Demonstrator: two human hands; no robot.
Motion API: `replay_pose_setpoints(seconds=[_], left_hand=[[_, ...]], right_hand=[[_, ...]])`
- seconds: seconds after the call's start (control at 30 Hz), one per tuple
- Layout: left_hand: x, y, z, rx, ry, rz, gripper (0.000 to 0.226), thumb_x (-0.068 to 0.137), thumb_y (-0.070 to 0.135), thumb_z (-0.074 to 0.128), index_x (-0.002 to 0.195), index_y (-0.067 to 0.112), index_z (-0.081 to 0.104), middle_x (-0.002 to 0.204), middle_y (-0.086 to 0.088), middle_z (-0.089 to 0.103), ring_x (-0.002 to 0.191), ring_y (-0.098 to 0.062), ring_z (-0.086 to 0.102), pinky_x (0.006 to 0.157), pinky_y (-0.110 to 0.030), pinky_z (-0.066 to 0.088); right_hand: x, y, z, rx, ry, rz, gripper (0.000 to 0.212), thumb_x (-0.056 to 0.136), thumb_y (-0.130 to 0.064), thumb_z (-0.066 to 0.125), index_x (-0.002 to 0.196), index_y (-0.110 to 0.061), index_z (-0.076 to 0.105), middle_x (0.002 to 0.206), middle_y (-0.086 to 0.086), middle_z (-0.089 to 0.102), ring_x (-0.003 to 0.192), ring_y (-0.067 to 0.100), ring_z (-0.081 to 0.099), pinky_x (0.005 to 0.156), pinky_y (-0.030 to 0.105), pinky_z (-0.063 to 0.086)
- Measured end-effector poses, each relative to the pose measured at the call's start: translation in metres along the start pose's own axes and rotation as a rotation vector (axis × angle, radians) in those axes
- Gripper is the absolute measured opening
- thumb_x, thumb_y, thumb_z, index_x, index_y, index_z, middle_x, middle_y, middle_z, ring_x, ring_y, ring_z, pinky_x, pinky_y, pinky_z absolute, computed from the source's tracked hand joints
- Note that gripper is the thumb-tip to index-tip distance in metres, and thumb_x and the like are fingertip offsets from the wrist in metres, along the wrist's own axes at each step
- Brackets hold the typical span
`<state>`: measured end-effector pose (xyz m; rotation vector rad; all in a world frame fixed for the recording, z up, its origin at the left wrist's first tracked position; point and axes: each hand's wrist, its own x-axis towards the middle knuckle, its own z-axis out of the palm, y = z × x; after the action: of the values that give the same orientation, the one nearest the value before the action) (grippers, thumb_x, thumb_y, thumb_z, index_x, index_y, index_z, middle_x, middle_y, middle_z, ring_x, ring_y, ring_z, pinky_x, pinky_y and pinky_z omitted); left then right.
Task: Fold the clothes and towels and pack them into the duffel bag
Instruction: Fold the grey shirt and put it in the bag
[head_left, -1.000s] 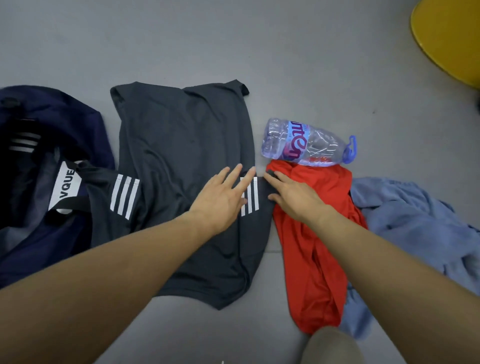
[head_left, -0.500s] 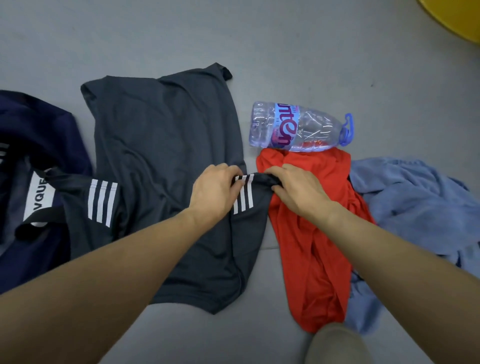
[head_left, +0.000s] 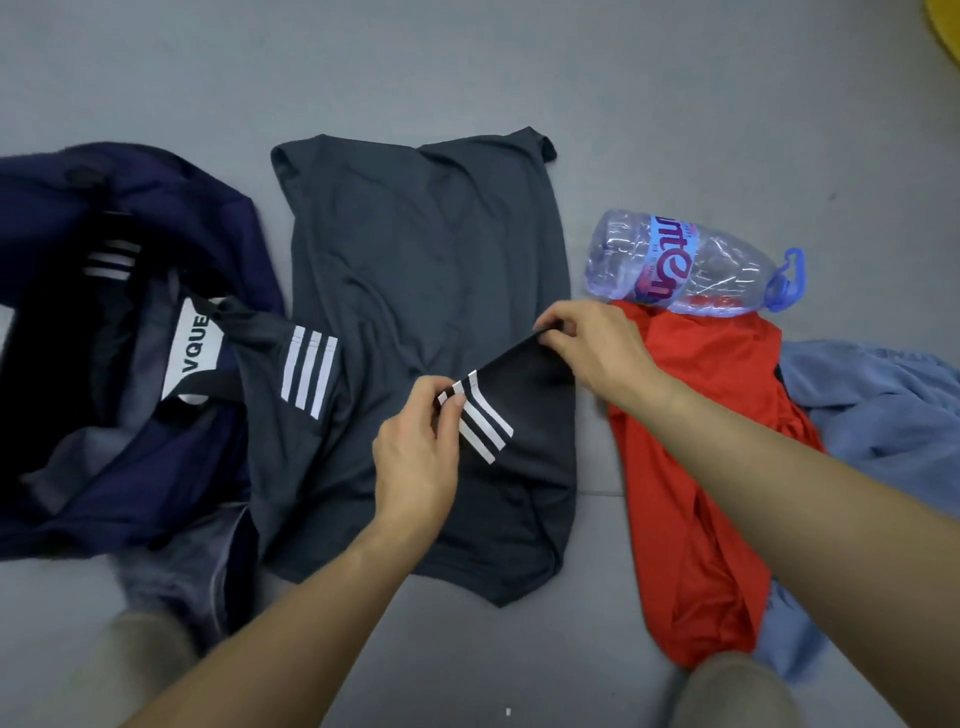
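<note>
Person seen from own head: two bare forearms, uncovered along whole visible length. Left hand (head_left: 415, 467) and right hand (head_left: 597, 348) bare, nails trimmed short. Left knee (head_left: 140, 660) and right knee (head_left: 737, 691) in plain khaki-grey trouser fabric

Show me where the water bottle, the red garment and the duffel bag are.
water bottle (head_left: 727, 275), head view, clear body right of the label.
red garment (head_left: 701, 571), head view, lower part below the forearm.
duffel bag (head_left: 171, 197), head view, navy top flap.

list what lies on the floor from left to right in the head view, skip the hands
duffel bag → grey shirt → red cloth → blue towel
</note>
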<state>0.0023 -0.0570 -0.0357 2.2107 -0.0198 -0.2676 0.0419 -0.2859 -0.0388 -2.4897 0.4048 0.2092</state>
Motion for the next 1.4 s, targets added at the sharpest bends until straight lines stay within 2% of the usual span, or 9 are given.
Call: replay_pose_setpoints(seconds=[0.1, 0.2, 0.33, 0.43, 0.6, 0.8, 1.07, 1.2, 1.4], left_hand=[[-0.002, -0.022, -0.019, 0.026, 0.005, 0.006, 0.005, 0.102, 0.033, 0.053, 0.102, 0.033, 0.058, 0.057, 0.003, 0.053, 0.058, -0.017, 0.056, 0.069, -0.044, 0.05], [-0.002, -0.044, -0.035, 0.152, 0.007, 0.062, 0.032, 0.103, 0.029, 0.052, 0.133, 0.038, 0.057, 0.052, 0.007, 0.039, 0.051, -0.015, 0.042, 0.065, -0.039, 0.048], [-0.001, -0.078, -0.05, 0.37, -0.037, 0.123, 0.054, 0.103, 0.028, 0.052, 0.147, 0.054, 0.034, 0.059, 0.007, 0.046, 0.055, -0.021, 0.053, 0.064, -0.045, 0.053], [-0.002, -0.104, -0.056, 0.489, -0.08, 0.21, 0.065, 0.101, 0.024, 0.056, 0.147, 0.057, 0.024, 0.066, 0.006, 0.05, 0.056, -0.019, 0.053, 0.056, -0.045, 0.054], [-0.003, -0.117, -0.07, 0.629, -0.107, 0.378, 0.071, 0.097, 0.034, 0.059, 0.157, 0.037, 0.022, 0.126, 0.004, 0.056, 0.089, -0.017, 0.057, 0.066, -0.035, 0.056], [-0.006, -0.135, -0.07, 0.776, -0.277, 0.519, 0.065, 0.1, 0.044, 0.047, 0.159, 0.03, 0.022, 0.168, -0.008, 0.011, 0.15, -0.031, 0.025, 0.113, -0.047, 0.039], [-0.051, -0.11, -0.012, 0.849, -0.434, 0.504, 0.071, 0.095, 0.062, 0.026, 0.159, 0.031, 0.019, 0.166, -0.012, 0.016, 0.152, -0.036, 0.017, 0.115, -0.057, 0.032], [-0.04, -0.087, -0.035, 0.865, -0.513, 0.736, 0.073, 0.095, 0.065, 0.025, 0.16, 0.033, 0.011, 0.167, -0.012, 0.013, 0.152, -0.034, 0.017, 0.12, -0.052, 0.027], [0.055, -0.071, -0.14, 1.023, -0.399, 0.787, 0.075, 0.096, 0.041, 0.056, 0.16, 0.023, 0.02, 0.16, -0.017, 0.031, 0.146, -0.036, 0.034, 0.118, -0.046, 0.031]], right_hand=[[0.009, -0.026, 0.019, 0.19, -0.05, 0.09, 0.006, 0.089, -0.022, 0.065, 0.088, -0.026, 0.07, 0.061, -0.004, 0.065, 0.061, 0.017, 0.067, 0.06, 0.034, 0.056], [0.016, -0.048, 0.043, 0.314, -0.103, 0.116, 0.011, 0.088, -0.018, 0.062, 0.084, -0.027, 0.068, 0.067, -0.002, 0.072, 0.058, 0.015, 0.07, 0.06, 0.04, 0.062], [0.018, -0.069, 0.069, 0.142, -0.101, 0.028, 0.014, 0.087, -0.027, 0.06, 0.097, -0.034, 0.068, 0.082, -0.012, 0.073, 0.085, 0.015, 0.07, 0.086, 0.041, 0.056], [0.004, -0.081, 0.085, 0.055, -0.111, -0.037, 0.045, 0.094, -0.027, 0.06, 0.137, -0.037, 0.051, 0.118, -0.007, 0.069, 0.113, 0.017, 0.063, 0.098, 0.035, 0.048], [-0.054, -0.068, 0.116, -0.175, -0.155, -0.308, 0.077, 0.099, -0.04, 0.054, 0.16, -0.027, 0.01, 0.167, 0.002, 0.011, 0.154, 0.021, 0.008, 0.124, 0.042, 0.019], [-0.117, 0.003, 0.116, -0.611, -0.317, -0.417, 0.076, 0.097, -0.071, 0.022, 0.16, -0.03, 0.011, 0.168, 0.001, 0.005, 0.154, 0.029, 0.002, 0.116, 0.067, 0.017], [-0.159, 0.06, 0.07, -0.758, -0.46, -0.327, 0.081, 0.094, -0.077, 0.023, 0.159, -0.03, 0.016, 0.168, 0.003, 0.007, 0.154, 0.03, 0.004, 0.112, 0.073, 0.017], [-0.174, 0.071, 0.056, -0.74, -0.463, -0.306, 0.082, 0.093, -0.078, 0.023, 0.159, -0.031, 0.015, 0.167, 0.003, 0.012, 0.154, 0.029, 0.006, 0.113, 0.07, 0.02], [-0.142, 0.009, 0.046, -0.617, -0.444, -0.434, 0.073, 0.099, -0.071, 0.018, 0.16, -0.033, 0.006, 0.168, -0.001, 0.006, 0.155, 0.024, 0.0, 0.119, 0.058, 0.011]])
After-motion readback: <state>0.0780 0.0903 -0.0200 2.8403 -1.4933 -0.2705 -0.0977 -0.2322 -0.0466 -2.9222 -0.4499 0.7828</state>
